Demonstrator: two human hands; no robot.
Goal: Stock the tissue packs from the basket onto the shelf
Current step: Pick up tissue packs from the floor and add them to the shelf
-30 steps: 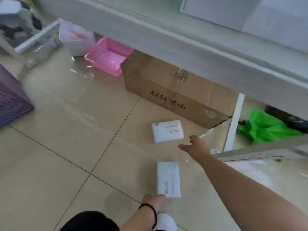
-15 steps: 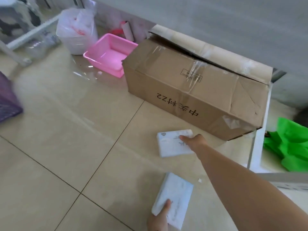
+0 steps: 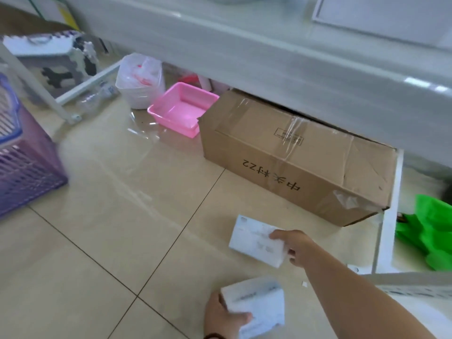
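Two white tissue packs judged light, soft, film-wrapped, likely slippery; best taken across short sides.

Far tissue pack (image 3: 256, 241) lay near cardboard box (image 3: 293, 155), pinched at its right end by right hand (image 3: 294, 247).

Near tissue pack (image 3: 256, 304) was held in left hand (image 3: 223, 316), thumb over lower edge.

Whether either pack was clear of floor (image 3: 97, 241) could not be told.

Purple basket (image 3: 22, 167) stood well apart.

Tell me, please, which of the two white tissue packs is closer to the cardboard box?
The tissue pack in the right hand, just before the cardboard box; the left hand's pack sits nearer the camera.
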